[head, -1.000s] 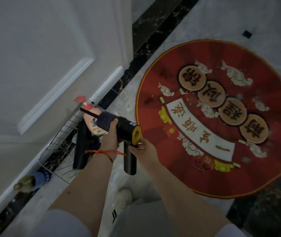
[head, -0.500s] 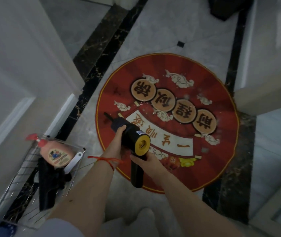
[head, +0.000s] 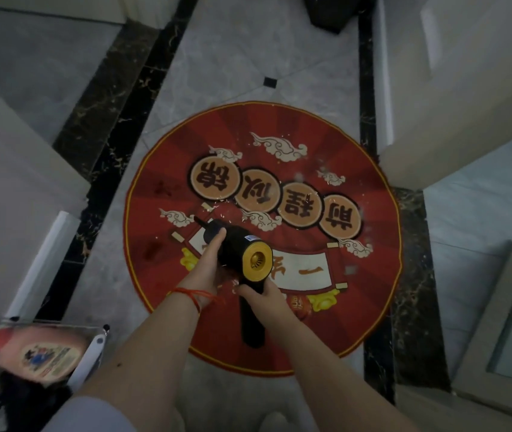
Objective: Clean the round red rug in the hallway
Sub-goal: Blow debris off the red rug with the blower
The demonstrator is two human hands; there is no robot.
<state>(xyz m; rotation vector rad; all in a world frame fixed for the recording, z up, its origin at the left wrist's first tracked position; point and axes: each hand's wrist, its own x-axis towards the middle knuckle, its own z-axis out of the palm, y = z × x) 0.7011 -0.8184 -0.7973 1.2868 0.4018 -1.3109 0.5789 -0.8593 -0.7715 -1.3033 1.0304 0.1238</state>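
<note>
The round red rug [head: 357, 307] with gold rim, cloud motifs and round character medallions lies on the marble hallway floor. Small pale crumbs and bits are scattered over its middle. A black handheld vacuum [head: 236, 249] with a yellow rear cap is held over the rug, its thin nozzle pointing up-left toward the crumbs. My left hand [head: 204, 269] grips the vacuum's barrel from the left side; a red string is tied on that wrist. My right hand [head: 262, 296] is closed around the top of the black handle, which hangs down below it.
A wire basket [head: 45, 325] at the lower left holds a pink spray bottle [head: 39, 353] and a dark item. White walls and door frames flank the hallway on both sides. Black marble strips [head: 105, 104] border the grey floor. A dark object [head: 335, 10] sits at the far end.
The view has swung from the basket toward the rug, which now sits centred. Both hands carried the vacuum from above the basket to over the rug's middle.
</note>
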